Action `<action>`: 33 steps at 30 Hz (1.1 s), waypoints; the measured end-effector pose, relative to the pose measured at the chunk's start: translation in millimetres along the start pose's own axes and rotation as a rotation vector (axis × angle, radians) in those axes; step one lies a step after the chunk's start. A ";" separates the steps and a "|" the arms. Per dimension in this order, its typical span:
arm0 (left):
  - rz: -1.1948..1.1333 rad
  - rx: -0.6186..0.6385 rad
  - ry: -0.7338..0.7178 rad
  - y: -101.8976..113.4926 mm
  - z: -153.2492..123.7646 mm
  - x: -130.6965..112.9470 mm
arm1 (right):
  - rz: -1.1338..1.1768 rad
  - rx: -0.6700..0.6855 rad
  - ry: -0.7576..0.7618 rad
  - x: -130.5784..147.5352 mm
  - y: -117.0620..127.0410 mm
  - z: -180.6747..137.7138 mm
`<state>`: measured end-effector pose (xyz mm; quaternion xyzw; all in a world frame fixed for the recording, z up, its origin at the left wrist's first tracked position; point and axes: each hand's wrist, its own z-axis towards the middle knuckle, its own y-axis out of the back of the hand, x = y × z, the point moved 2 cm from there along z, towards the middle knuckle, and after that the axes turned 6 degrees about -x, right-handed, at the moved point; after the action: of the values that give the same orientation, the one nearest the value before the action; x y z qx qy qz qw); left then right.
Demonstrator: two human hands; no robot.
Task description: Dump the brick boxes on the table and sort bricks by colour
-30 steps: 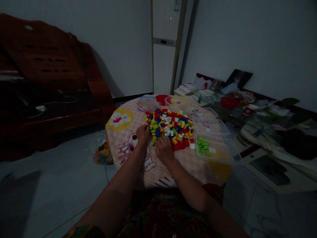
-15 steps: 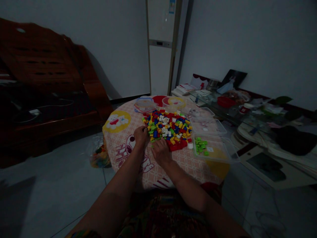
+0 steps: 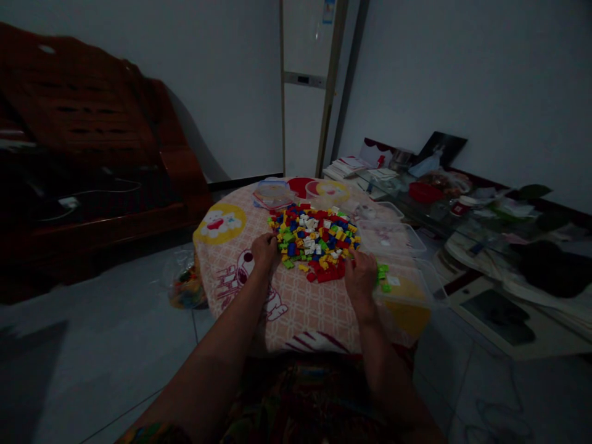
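A heap of small toy building bricks [image 3: 314, 234] in red, yellow, blue, white and green lies on the patterned tablecloth [image 3: 319, 314]. At the heap's left edge rests my left hand [image 3: 265, 250], fingers curled together; whatever is between them is too dark to make out. My right hand [image 3: 361, 274] is at the heap's right edge, thumb and fingers slightly apart, partly covering a clear plastic box [image 3: 419, 287]. Green bricks [image 3: 383, 277] lie in that box, beside my right fingers. Red bricks [image 3: 326, 271] are spread along the near side of the heap.
More clear boxes [image 3: 398, 237] stand along the table's right side, and a clear lidded container [image 3: 274, 195] sits at the back. A plastic bag [image 3: 185, 287] is on the floor at left. To the right is a cluttered glass table [image 3: 430, 213]; a wooden bench [image 3: 92, 142] stands left.
My right hand has moved right, from the near edge of the heap to beside the box with green bricks. My left hand has stayed at the heap's left edge.
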<state>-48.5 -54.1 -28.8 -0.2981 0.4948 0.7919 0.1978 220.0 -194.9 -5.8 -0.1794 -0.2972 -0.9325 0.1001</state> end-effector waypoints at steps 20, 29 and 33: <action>0.002 0.010 0.009 3.1 -1.2 -2.2 | 0.164 0.260 0.226 63.6 -31.7 -25.0; 0.001 0.012 0.011 5.9 -2.8 -5.5 | 0.018 0.486 0.352 109.3 -79.5 -27.5; 0.005 0.018 0.003 4.4 -2.1 -2.4 | -0.045 0.502 0.379 113.3 -89.6 -33.3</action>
<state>-48.8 -57.9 -24.9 -0.2964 0.5031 0.7873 0.1979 80.9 -151.6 -32.9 0.0343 -0.4980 -0.8488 0.1743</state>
